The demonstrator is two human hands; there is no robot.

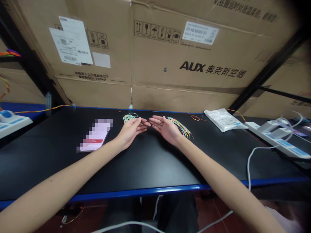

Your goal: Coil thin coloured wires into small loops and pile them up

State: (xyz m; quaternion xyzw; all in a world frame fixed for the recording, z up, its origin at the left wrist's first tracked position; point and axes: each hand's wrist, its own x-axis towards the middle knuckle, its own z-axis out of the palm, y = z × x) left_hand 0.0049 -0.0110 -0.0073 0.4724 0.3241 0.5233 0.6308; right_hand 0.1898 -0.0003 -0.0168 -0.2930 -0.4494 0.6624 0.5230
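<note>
Seeing my left grip and right grip pinched on a thin dark wire, I fear a slip would lose it among the coloured wires.

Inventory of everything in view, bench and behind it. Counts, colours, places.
cardboard carton: 1, brown, printed AUX, behind the bench
bench top: 1, black with blue front edge, under everything here
pixelated packet: 1, pale pink, left of the left hand
wire coil: 1, yellow, green and blue, beyond the left hand
wire bundle: 1, multicoloured, beside the right hand
thin wire: 1, dark, between the hands
orange wire loop: 1, orange, near the far edge
plastic bag: 1, white, far right of the bench
white-and-blue device: 1, right end
white cable: 1, white, over the front edge
left hand: 1, bare, centre
right hand: 1, bare, centre
</note>
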